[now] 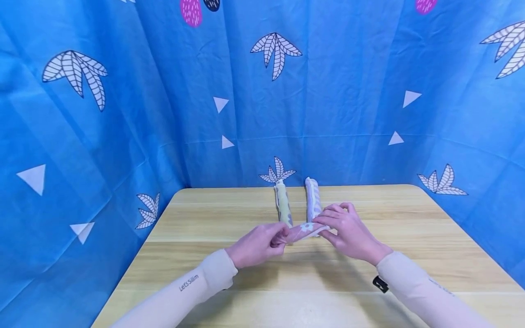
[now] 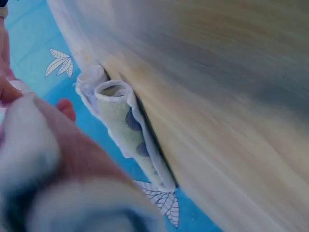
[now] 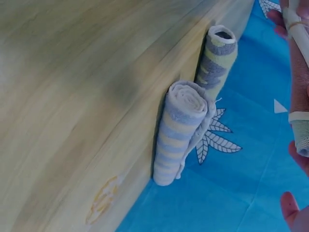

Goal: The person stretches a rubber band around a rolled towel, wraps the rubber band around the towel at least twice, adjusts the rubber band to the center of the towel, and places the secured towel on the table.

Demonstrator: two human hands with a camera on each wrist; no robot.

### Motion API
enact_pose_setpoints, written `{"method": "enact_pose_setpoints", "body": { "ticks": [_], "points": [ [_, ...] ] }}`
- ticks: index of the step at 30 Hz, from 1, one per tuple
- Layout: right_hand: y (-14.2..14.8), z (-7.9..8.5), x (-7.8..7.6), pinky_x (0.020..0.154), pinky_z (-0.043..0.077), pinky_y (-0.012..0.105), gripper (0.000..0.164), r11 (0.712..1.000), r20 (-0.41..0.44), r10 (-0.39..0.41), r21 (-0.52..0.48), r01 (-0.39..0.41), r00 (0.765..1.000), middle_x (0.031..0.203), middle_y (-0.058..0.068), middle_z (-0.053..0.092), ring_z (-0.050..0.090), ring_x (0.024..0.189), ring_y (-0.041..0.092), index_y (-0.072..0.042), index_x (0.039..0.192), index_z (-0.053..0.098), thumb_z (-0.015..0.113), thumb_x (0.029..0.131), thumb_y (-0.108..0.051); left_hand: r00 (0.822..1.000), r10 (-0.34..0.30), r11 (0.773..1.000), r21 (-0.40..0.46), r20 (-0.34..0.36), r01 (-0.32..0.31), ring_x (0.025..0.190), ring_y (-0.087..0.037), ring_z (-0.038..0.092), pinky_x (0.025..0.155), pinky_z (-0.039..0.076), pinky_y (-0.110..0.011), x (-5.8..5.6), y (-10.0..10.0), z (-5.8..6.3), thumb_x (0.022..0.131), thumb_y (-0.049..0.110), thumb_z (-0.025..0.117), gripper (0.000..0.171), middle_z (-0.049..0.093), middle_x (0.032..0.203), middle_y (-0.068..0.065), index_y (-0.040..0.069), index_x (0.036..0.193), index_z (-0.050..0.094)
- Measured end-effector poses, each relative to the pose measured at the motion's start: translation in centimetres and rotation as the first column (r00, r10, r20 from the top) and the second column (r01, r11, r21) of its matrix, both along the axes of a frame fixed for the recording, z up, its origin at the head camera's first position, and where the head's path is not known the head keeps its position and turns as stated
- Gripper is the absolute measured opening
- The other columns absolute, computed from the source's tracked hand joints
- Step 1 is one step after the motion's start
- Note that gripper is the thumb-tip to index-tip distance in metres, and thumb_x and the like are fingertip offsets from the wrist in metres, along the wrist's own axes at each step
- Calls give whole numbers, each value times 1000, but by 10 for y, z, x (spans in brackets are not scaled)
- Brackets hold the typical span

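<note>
A pink rolled towel (image 1: pixel 301 231) with a white flower is held slightly tilted above the table, between both hands. The left hand (image 1: pixel 258 243) grips its left end with curled fingers. At the other end, the right hand (image 1: pixel 348 232) pinches the roll between thumb and fingers. Just beyond lie two more rolled towels: a green one with grey patches (image 1: pixel 284 202) and a purple striped one (image 1: pixel 313 198) to its right. In the right wrist view, the striped towel (image 3: pixel 178 135) shows its spiral end, while the pink roll (image 3: pixel 299 87) is cut off by the frame's edge.
The wooden table (image 1: pixel 197 278) has light grain and rounded far corners. A blue curtain (image 1: pixel 344 91) with leaf and triangle prints hangs behind it and along both sides. A black strap buckle (image 1: pixel 380 284) hangs by the right sleeve.
</note>
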State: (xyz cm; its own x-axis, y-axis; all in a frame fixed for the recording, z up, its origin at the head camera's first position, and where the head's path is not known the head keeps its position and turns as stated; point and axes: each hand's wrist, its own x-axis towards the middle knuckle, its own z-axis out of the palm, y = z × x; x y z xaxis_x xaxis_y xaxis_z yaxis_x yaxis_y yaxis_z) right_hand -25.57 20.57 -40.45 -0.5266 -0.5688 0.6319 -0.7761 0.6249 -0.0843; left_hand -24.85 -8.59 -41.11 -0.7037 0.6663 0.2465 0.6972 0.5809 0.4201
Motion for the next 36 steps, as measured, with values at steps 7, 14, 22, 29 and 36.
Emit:
{"method": "enact_pose_setpoints", "body": {
  "ticks": [7,14,22,29,36],
  "points": [
    [-1,-2,4,93,32,43,30,997,144,0,-82,11,990,105,-6,75,60,105,17,-17,111,77,81,82,-20,996,79,991,-106,-48,-84,81,-2,59,74,53,-21,1,6,3,90,28,76,36,68,102,7,26,121,59],
    [0,-5,4,92,33,43,41,999,76,5,-45,-2,997,114,-5,73,59,109,18,-21,119,74,85,80,-22,991,88,996,-38,97,-85,83,-6,59,76,52,-22,-3,2,1,94,23,72,32,67,101,10,25,124,60],
    [2,-7,0,96,36,53,51,992,-146,10,128,9,989,117,-1,72,58,115,24,-27,126,69,86,78,-24,925,26,989,122,379,-78,96,-8,62,88,52,-31,-6,-5,-4,96,20,68,29,66,107,9,34,119,57],
    [3,-6,-4,95,35,55,36,995,-194,0,99,19,981,106,0,74,61,105,24,-19,119,72,79,84,-23,980,42,997,60,197,-55,98,-9,63,90,53,-32,2,-1,-2,93,25,73,41,67,117,5,34,128,52],
    [3,-6,-6,94,34,54,38,997,-162,-20,64,31,987,101,0,74,61,99,22,-17,114,74,84,77,-18,993,41,999,-28,-107,-45,103,-10,68,90,57,-32,4,1,-5,93,17,72,46,70,122,3,27,134,56]
  ]
}}
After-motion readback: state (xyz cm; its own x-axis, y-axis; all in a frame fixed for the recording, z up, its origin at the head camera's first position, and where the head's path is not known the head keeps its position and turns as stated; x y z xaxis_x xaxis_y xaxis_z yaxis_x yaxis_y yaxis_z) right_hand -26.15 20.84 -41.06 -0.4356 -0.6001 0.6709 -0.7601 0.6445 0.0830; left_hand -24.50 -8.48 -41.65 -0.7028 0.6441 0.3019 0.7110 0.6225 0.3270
